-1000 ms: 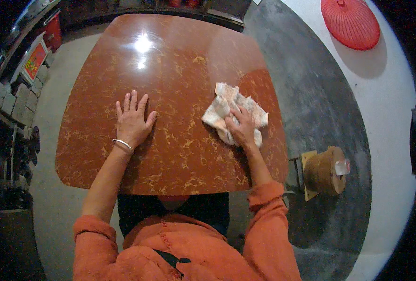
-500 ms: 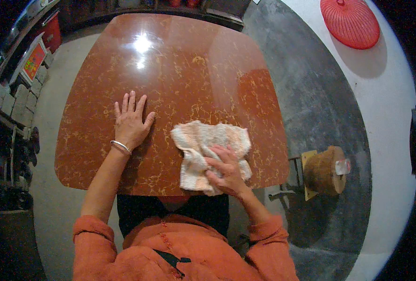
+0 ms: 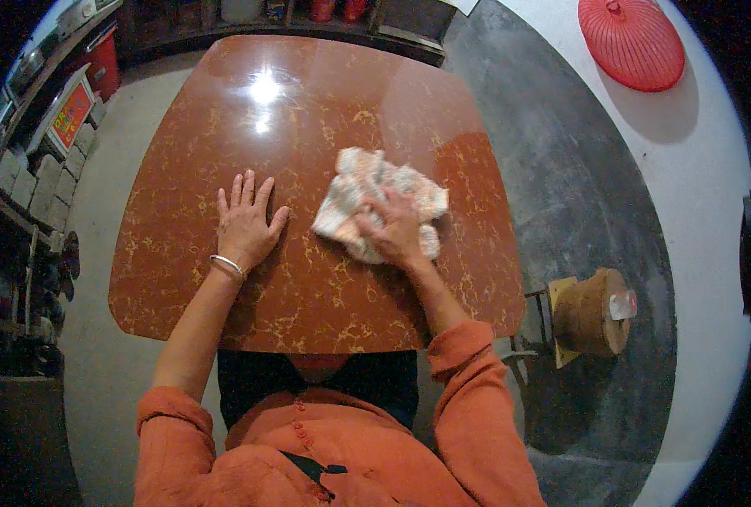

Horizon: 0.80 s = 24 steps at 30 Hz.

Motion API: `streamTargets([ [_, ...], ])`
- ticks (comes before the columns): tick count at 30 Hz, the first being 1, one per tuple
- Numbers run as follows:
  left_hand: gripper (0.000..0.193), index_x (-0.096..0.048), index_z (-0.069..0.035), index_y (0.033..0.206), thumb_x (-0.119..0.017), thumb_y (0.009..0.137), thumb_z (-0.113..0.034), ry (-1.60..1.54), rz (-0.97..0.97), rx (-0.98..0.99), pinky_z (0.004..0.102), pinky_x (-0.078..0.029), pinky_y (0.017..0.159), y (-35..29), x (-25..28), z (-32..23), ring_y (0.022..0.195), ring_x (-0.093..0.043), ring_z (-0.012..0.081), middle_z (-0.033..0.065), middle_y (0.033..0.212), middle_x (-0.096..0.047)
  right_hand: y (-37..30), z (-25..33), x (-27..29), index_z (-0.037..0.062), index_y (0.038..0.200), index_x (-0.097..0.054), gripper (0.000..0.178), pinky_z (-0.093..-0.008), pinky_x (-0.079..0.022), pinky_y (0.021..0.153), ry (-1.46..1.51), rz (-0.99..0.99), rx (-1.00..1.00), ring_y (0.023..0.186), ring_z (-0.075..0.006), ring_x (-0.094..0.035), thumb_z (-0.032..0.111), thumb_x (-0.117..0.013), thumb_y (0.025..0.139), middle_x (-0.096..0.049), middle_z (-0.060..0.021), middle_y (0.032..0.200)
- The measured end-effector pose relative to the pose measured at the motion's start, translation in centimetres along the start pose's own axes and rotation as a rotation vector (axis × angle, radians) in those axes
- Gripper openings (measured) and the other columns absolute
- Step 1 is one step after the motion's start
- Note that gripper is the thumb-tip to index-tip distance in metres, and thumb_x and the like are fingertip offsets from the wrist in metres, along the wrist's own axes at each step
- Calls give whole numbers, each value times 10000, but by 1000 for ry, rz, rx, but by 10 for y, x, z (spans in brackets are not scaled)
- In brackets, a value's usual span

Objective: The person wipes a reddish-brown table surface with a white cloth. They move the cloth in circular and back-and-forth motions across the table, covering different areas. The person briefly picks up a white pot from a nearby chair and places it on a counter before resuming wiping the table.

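Observation:
A brown, gold-veined table (image 3: 223, 313) with a glossy top stands in front of me. My left hand (image 3: 250, 226) lies flat on it, fingers spread, palm down, with nothing in it and a silver bangle at the wrist. Over the right half of the top, my right hand (image 3: 396, 228) presses and grips a crumpled white and peach cloth (image 3: 350, 173). Parts of the cloth stick out around the fingers, and its underside on the tabletop is hidden. The right fingers are slightly blurred.
To the right of the table, a round wooden block (image 3: 591, 313) sits on a stand. A red ribbed cover (image 3: 633, 46) hangs on the white wall. Shelves with grey bricks (image 3: 50, 190) line the left side, and a red bucket (image 3: 103, 63) stands at the far left.
My right hand has pushed the cloth away from the table's near edge toward its middle, and the arm is stretched farther. The left hand stays flat in its place.

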State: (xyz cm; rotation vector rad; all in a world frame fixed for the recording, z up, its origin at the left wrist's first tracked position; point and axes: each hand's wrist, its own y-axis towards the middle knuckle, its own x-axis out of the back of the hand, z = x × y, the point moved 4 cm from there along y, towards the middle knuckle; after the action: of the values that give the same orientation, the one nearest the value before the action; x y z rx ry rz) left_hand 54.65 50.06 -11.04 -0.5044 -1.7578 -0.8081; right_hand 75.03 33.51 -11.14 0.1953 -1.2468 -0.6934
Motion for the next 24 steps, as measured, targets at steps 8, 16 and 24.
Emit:
streamTargets([
  [8, 586, -396, -128, 1390, -433, 920, -476, -31, -17, -19, 521, -108, 1126, -5, 1, -3, 1389, -220, 325, 177, 1482, -282, -95, 72, 55, 140, 1013, -657, 304, -526, -229, 1079, 253, 346, 206, 1251, -304, -428, 283, -673, 745, -519, -100, 1280],
  [16, 580, -382, -177, 1398, -472, 909, -477, 19, -19, 2, 525, -122, 1120, -4, -7, 1, 1392, -215, 311, 140, 1497, -267, -63, -7, 56, 76, 1004, -669, 334, -451, -343, 1001, 158, 137, -24, 1118, -344, -494, 251, -653, 719, -549, -158, 1200],
  [24, 580, -383, -181, 1399, -470, 907, -475, -24, -18, -3, 527, -117, 1120, -4, -3, -2, 1390, -222, 314, 145, 1494, -273, 1, 14, -6, 186, 1039, -681, 377, -509, -325, 992, 43, -6, 102, 1119, -321, -495, 430, -659, 752, -552, -130, 1199],
])
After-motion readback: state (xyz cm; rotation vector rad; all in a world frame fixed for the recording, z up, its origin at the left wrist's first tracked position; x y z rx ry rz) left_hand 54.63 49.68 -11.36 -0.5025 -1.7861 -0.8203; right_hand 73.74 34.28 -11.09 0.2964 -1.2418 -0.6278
